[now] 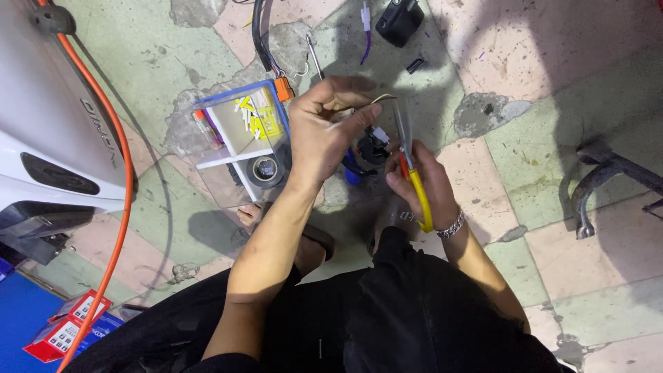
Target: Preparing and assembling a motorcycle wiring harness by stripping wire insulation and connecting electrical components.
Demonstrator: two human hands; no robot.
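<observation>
Your left hand [324,128] pinches a thin pale wire [369,102], which runs sideways. Your right hand [418,181] grips yellow-handled scissors [409,160] just right of it, blades pointing up across the wire.

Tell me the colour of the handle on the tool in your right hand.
Yellow, with some red near the pivot: the pliers in the right hand, head view.

The floor [552,138] is worn tile in pale green and pink, cracked to grey cement in patches. An orange cable [123,207] curves past a white vehicle body panel [41,131]. Dark metal stand legs [601,179] cast shadows at right.
</observation>
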